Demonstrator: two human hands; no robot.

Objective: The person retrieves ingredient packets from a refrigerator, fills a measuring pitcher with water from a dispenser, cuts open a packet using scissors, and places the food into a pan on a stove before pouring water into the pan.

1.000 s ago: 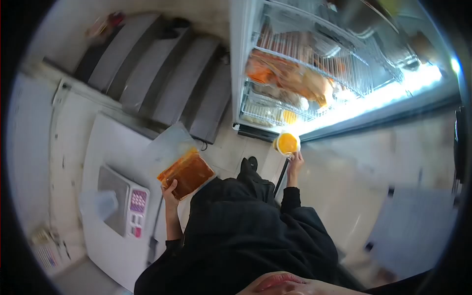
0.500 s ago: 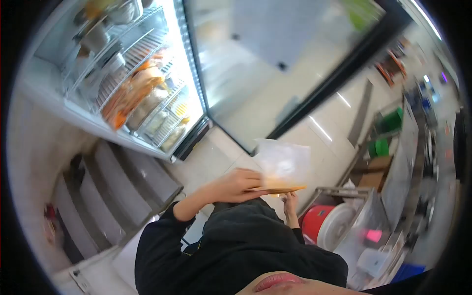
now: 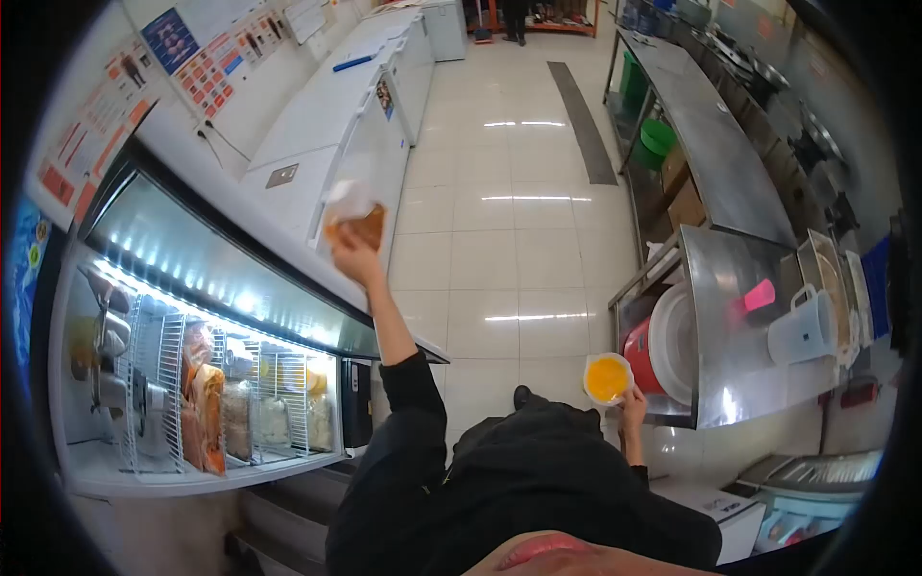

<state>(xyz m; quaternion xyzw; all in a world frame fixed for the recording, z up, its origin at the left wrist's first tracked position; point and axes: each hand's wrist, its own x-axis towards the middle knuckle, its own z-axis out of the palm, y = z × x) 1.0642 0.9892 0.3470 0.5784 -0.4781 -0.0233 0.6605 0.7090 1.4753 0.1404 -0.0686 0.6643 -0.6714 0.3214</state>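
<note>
My left hand (image 3: 357, 252) is stretched out past the edge of the fridge door (image 3: 279, 254), its fingers closed on a clear plastic bag (image 3: 373, 227) with something orange-brown inside. The bag is slightly blurred, and its pale, crumpled upper part overlaps the white freezers in this view. Low on the right, my right hand (image 3: 632, 411) grips the rim of a small white bowl (image 3: 609, 379) that holds something bright yellow. The bowl is beside the red bucket. Under the partly open door, the lit fridge (image 3: 163, 476) shows wire shelves with bagged food and metal containers.
White chest freezers (image 3: 307, 144) line the left wall. On the right, steel tables (image 3: 715, 317) carry a white jug (image 3: 805, 328) and a pink cup (image 3: 759, 295). A red bucket with a white lid (image 3: 663, 346) sits on the shelf beneath. A person (image 3: 515, 19) stands far back.
My left hand has moved the bag outward to the fridge door's edge. The door stands less wide open. My right hand's bowl now shows fully, and the view has swung round and levelled.
</note>
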